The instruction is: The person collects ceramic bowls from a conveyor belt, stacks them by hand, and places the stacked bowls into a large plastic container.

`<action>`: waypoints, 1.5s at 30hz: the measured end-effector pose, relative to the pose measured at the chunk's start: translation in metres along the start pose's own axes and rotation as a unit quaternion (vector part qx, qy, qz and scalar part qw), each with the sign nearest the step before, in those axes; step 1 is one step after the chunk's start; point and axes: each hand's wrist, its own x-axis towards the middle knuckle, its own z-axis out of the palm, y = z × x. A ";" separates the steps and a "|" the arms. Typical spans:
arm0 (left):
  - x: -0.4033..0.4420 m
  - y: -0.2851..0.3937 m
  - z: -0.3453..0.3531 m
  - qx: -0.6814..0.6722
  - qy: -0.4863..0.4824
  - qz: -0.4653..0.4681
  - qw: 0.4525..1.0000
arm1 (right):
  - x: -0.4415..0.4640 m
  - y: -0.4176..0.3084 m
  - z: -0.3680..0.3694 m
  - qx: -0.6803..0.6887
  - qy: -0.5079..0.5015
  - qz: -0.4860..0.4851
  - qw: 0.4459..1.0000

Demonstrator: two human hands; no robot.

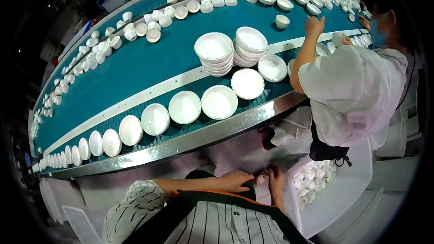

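Note:
Both of my hands are low in front of my lap, below the conveyor's metal edge. My left hand [237,180] reaches inward with its fingers extended and lying close together, and I see nothing in it. Beside it, my right hand [275,181] has its fingers bent inward around a small pinkish-white piece [261,179], too small and dim to name. The hands are near each other but apart. Nearest above them on the belt is a row of white bowls [219,102]. To the right of my right hand stands a white bin [368,176].
Two stacks of white bowls [214,47] stand on the green conveyor [135,70], with many small cups [154,35] along its far lane. A metal rail [181,150] edges the belt. A co-worker [352,90] at right reaches over it. White shards [312,178] lie in the bin.

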 end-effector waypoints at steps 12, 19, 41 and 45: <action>-0.072 -0.014 -0.131 -0.025 0.231 0.007 0.973 | 0.209 -0.340 0.111 -0.135 0.044 -0.259 0.955; -0.041 -0.001 -0.209 -0.026 0.344 -0.027 0.938 | 0.317 -0.349 0.091 -0.137 -0.042 -0.173 0.974; 0.285 -0.074 -0.464 0.417 0.213 0.125 0.875 | 0.336 -0.300 -0.056 0.322 0.070 -0.079 0.941; 0.309 -0.074 -0.490 0.407 0.188 0.101 0.888 | 0.348 -0.290 -0.070 0.305 0.066 -0.068 0.948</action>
